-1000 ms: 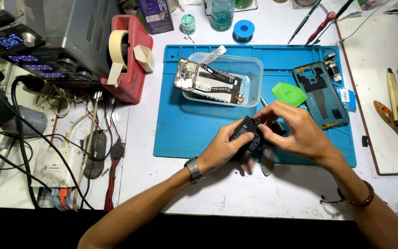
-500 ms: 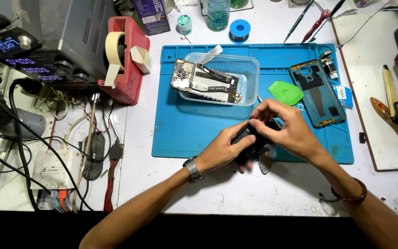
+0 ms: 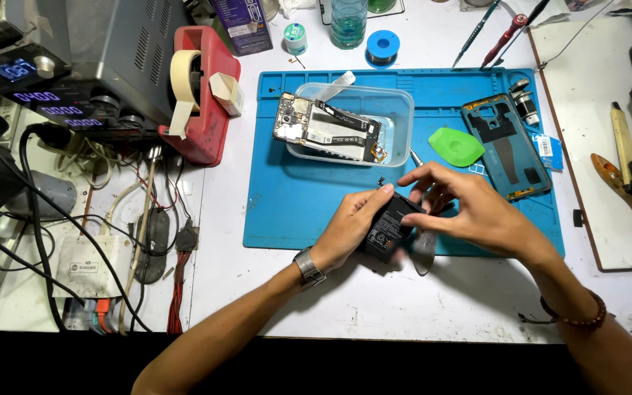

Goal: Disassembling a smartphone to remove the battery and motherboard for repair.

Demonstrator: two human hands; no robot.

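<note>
Both the left hand (image 3: 349,223) and right hand (image 3: 469,212) have fingers closed around a black battery (image 3: 388,228); behind, a clear tub (image 3: 396,110) holds an opened phone (image 3: 327,130).

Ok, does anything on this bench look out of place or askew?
Mostly the opened phone: it lies tilted across the clear plastic tray, one end overhanging the rim. Tangled cables crowd the left. Both hands, left and right, hold a black battery normally.

Black phone battery (image 3: 388,228) — tilted, over blue mat's edge
</note>
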